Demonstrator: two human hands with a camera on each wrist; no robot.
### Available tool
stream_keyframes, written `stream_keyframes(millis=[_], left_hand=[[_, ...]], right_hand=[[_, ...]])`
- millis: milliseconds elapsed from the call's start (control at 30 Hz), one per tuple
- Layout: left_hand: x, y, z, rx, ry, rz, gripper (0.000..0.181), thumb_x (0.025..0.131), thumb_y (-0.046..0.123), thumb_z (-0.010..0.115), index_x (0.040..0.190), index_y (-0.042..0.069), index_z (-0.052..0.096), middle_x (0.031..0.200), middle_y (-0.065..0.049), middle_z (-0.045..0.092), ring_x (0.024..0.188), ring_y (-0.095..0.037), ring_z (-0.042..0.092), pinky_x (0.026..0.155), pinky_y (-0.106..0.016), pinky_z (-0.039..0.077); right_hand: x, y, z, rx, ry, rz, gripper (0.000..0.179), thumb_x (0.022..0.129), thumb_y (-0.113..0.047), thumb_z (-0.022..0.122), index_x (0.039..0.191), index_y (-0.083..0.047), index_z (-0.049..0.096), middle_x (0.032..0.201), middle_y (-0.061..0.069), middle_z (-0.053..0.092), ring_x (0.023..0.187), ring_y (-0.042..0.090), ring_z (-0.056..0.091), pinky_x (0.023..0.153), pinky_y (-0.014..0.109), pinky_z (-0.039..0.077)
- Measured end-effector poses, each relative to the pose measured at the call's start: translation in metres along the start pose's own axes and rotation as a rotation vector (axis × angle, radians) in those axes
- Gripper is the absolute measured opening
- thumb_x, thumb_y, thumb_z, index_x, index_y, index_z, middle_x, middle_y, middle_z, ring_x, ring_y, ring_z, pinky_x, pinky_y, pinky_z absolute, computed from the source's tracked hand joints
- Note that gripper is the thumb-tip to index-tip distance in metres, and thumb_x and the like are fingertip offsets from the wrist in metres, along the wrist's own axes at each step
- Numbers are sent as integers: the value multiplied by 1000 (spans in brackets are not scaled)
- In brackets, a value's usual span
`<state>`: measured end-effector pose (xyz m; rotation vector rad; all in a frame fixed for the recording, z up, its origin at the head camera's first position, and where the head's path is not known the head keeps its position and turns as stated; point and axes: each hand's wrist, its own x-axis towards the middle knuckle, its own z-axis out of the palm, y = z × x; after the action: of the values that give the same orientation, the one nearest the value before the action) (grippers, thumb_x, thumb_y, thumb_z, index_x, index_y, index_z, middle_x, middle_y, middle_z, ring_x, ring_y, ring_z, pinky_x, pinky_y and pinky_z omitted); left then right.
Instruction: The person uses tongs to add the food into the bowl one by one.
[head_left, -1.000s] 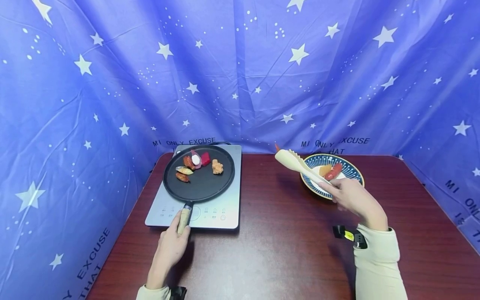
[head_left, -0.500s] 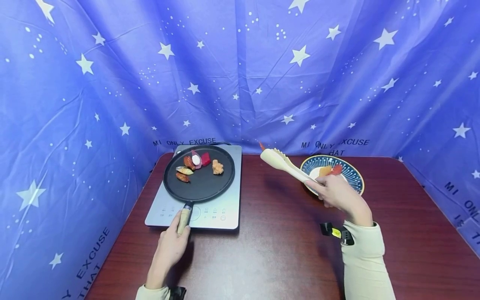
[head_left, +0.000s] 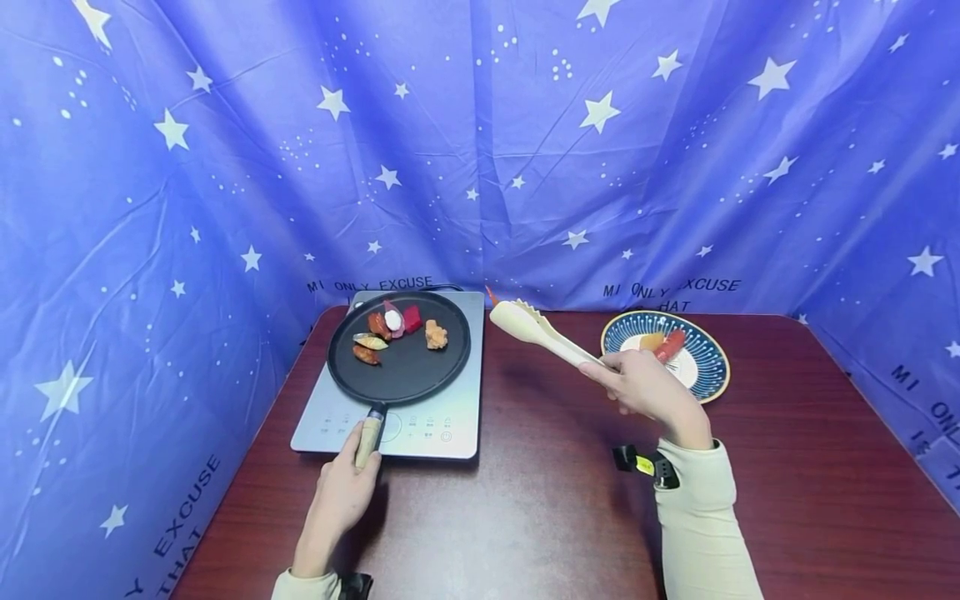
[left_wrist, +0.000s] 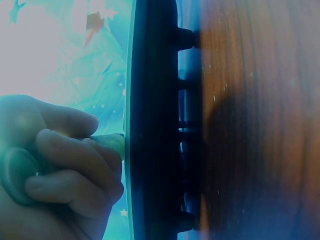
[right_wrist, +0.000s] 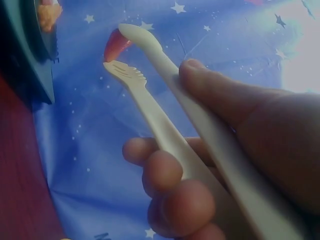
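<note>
My left hand grips the pale wooden handle of a flat black frying pan on the left. In the left wrist view its fingers curl round that handle. My right hand holds cream-coloured tongs in the air between the pan and the plate. Between the tong tips, in the right wrist view, is a red, tapering piece of food; in the head view only its pointed end shows. In the pan lie a lumpy golden-brown piece, a red cube and several other food pieces.
The pan stands on a silver induction cooker. At the right, a blue-patterned plate holds a red sausage-like piece and a yellowish piece, partly behind my right hand. A blue starry curtain surrounds the dark red table.
My right hand has moved left from over the plate toward the pan, carrying the tongs with the red piece. The left hand and the pan have stayed in place.
</note>
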<state>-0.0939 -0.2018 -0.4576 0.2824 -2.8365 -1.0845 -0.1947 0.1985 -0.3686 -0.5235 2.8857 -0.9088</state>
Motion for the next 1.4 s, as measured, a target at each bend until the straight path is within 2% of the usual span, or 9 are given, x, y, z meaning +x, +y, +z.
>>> stream_keyframes(millis=[300,533,667,967,1167,1400], left_hand=[[1,-1,0,7,-4,-15,58,92,22,53,145,7,36,104,-26,63,68,-24,54,68,-46,45],[2,-2,1,-1,-6,4,58,92,22,53,145,6,37,106,-26,63,72,-25,57,70,-48,45],[2,-1,1,0,1,0,58,92,22,53,145,6,37,105,-26,63,72,-25,57,71,-48,45],[0,1,1,-4,-8,-12,57,92,21,54,145,7,37,92,-20,65,66,-22,53,65,-44,45],[0,1,1,-4,-9,-16,57,92,21,54,145,8,37,93,-20,65,66,-22,53,64,-43,45],[1,0,1,-6,-11,-20,58,92,22,53,145,8,37,100,-23,64,68,-23,55,66,-45,45]], right_hand=[[4,-5,11,48,-39,3,37,94,-43,53,78,-11,62,54,-1,49,43,14,51,48,32,41],[5,-7,16,48,-44,17,38,93,-47,53,82,-12,64,55,-2,50,43,14,51,48,32,41],[7,-8,17,40,-41,10,40,93,-49,52,82,-13,63,55,-3,50,43,13,52,48,32,42],[14,-17,24,50,-68,-6,41,92,-50,52,82,-12,63,52,-4,49,42,12,53,46,32,41],[18,-25,31,57,-74,-39,39,93,-48,53,82,-12,63,52,-4,49,42,11,53,46,31,41],[20,-31,37,48,-77,-57,38,92,-47,54,75,-14,61,51,-4,48,41,10,52,47,30,41]])
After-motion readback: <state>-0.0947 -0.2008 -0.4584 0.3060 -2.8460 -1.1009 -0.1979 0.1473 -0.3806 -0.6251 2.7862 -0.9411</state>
